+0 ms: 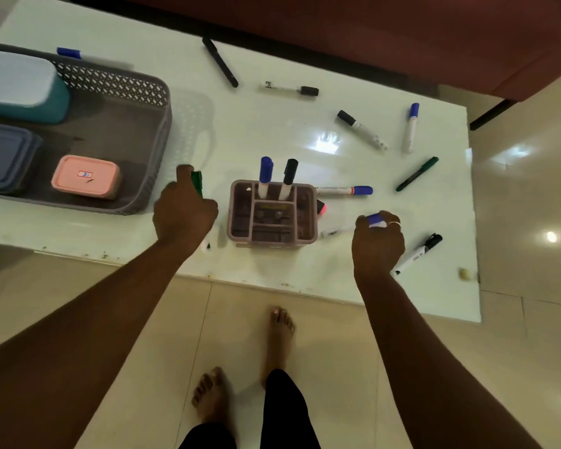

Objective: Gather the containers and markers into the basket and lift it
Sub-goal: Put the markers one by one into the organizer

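Observation:
A grey lattice basket at the table's left holds a teal container with a white lid, a dark blue container and a small pink container. A brown pen holder stands mid-table with a blue-capped marker and a black-capped marker upright in it. My left hand is closed around a green marker between basket and holder. My right hand grips a blue-capped marker just right of the holder.
Several loose markers lie across the white table: a black pen, a black-capped marker, a blue-capped marker, a green pen, a black-capped marker. A dark sofa borders the far side. My bare feet stand on tiles below.

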